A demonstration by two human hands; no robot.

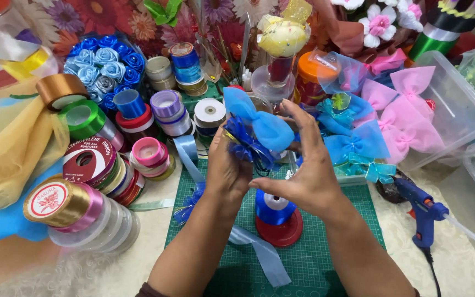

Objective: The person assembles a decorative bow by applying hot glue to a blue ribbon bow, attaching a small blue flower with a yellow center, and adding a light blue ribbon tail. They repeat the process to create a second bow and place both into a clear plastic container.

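My left hand is closed around a dark blue ribbon bow with a light blue tulle bow pressed on top of it, held above the green cutting mat. My right hand is beside them with fingers spread, its fingertips touching the tulle bow from the right. A blue ribbon spool on a red spool stands on the mat just under my hands, and a pale blue ribbon strip trails across the mat.
Several ribbon rolls crowd the left side. A clear plastic box with pink and blue tulle bows sits at the right. A blue glue gun lies at the right of the mat. Blue ribbon roses and flowers fill the back.
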